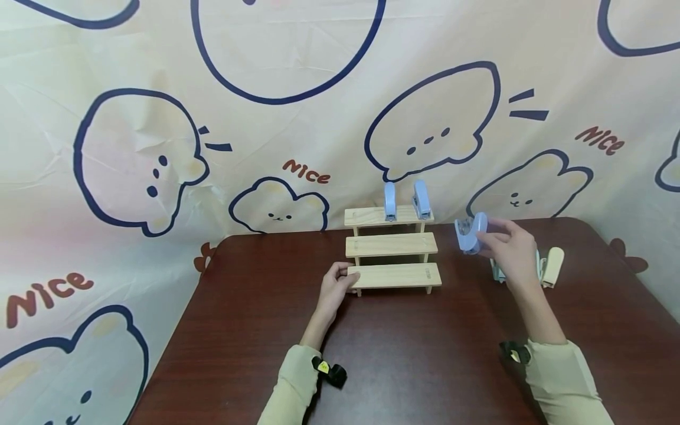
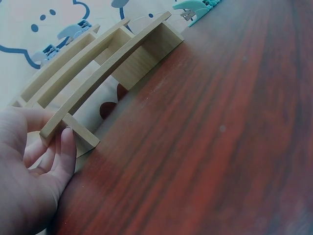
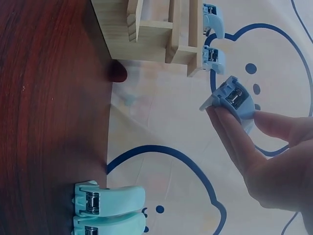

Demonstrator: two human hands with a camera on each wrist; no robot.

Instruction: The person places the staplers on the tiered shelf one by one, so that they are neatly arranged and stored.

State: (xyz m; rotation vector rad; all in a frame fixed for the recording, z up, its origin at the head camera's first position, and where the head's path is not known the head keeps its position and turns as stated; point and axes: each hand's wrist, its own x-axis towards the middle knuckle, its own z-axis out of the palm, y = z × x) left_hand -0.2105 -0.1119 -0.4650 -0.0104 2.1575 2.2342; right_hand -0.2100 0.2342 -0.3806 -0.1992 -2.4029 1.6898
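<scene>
My left hand [image 1: 332, 290] grips the left end of the lowest step of a three-tier wooden shelf [image 1: 393, 276]; in the left wrist view the fingers [image 2: 67, 147] reach beneath that end. Two light-blue staplers [image 1: 390, 202] stand upright on the top tier, toward its right side. Right of the shelf and above the table, my right hand [image 1: 512, 248] pinches another light-blue stapler [image 1: 470, 235] between thumb and fingers. In the right wrist view this held stapler [image 3: 234, 100] is tilted, its metal end turned to the camera.
Below and behind my right hand, teal staplers [image 3: 110, 201] stand on the brown table [image 1: 419, 360], partly hidden in the head view. A cream stapler [image 1: 553, 265] stands beside them. A printed cloth [image 1: 340, 136] hangs right behind the table's back edge.
</scene>
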